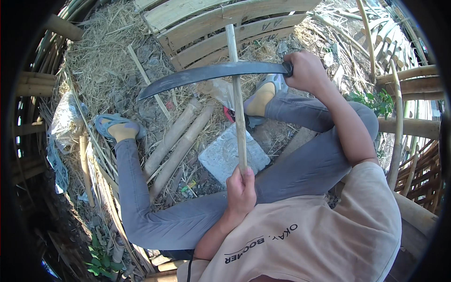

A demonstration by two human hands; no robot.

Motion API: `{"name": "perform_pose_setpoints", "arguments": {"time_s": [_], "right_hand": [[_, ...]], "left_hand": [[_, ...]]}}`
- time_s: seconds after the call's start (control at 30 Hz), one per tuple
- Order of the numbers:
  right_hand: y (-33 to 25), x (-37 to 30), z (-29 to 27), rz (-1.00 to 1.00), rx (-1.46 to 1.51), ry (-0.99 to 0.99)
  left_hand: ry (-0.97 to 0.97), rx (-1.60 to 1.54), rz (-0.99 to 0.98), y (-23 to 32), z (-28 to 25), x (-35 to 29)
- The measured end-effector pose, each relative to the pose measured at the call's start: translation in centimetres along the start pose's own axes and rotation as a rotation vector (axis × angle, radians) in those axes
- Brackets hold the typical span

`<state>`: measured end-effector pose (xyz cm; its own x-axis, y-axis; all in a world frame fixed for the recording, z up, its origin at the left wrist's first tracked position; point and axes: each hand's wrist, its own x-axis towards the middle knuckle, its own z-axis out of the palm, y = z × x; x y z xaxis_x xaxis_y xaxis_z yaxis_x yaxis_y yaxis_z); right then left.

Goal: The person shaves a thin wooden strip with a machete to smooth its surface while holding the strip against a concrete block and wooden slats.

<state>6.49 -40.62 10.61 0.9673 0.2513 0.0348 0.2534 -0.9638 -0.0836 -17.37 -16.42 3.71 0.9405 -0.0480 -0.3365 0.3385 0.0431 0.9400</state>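
The left hand [242,190] is closed round the near end of a stick [240,117], pale, straight and slim, that passes over a whitish slab [221,155]. Farther out, the right hand [306,71] grips a machete [202,73], its dark, curved blade crossing the stick's upper part. Beyond is a slatted crate [206,24].
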Motion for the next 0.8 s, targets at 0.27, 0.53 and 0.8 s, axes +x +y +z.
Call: {"name": "perform_pose_setpoints", "arguments": {"time_s": [0.27,0.53,0.8], "right_hand": [[2.0,1.0,-0.4,0.088,0.083,0.155],[3.1,2.5,0.4,0.142,-0.006,0.132],[1.4,1.1,-0.1,-0.018,-0.002,0.219]], "left_hand": [[-0.052,0.008,0.110,-1.1,0.3,0.1],[-0.094,-0.128,0.014,0.0,-0.1,0.2],[-0.065,-0.092,-0.034,0.4,-0.1,-0.3]]}}
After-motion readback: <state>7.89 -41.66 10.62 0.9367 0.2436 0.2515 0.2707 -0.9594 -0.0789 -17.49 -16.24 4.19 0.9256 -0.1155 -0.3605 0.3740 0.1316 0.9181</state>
